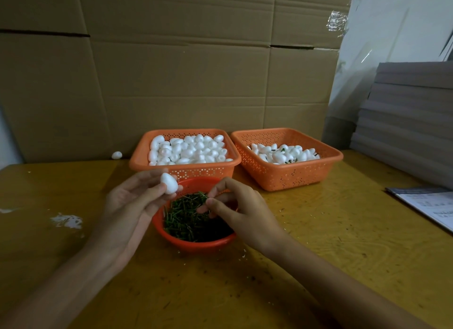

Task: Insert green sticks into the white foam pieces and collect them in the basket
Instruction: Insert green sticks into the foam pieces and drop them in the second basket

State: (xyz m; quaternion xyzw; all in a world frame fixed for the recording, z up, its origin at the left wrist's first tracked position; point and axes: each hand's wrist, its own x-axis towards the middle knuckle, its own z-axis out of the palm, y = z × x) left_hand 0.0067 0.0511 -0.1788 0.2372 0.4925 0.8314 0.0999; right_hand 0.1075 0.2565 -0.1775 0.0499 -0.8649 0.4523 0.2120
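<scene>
Your left hand (pixel 130 203) pinches foam piece (pixel 169 183); right hand (pixel 240 206) curled among sticks (pixel 181 220), hold unclear. Pick one stick, push in straight.

The left hand (pixel 133 198) is held up with the palm turned inward, and a white foam piece (pixel 168 183) is pinched between its thumb and fingertips. The right hand (pixel 241 207) is held palm down, near the left, with the fingers curled and the thumb and index fingertip set together. Whether anything is gripped between them cannot be determined. Both forearms are extended forward from the lower corners, converging toward the centre.
</scene>
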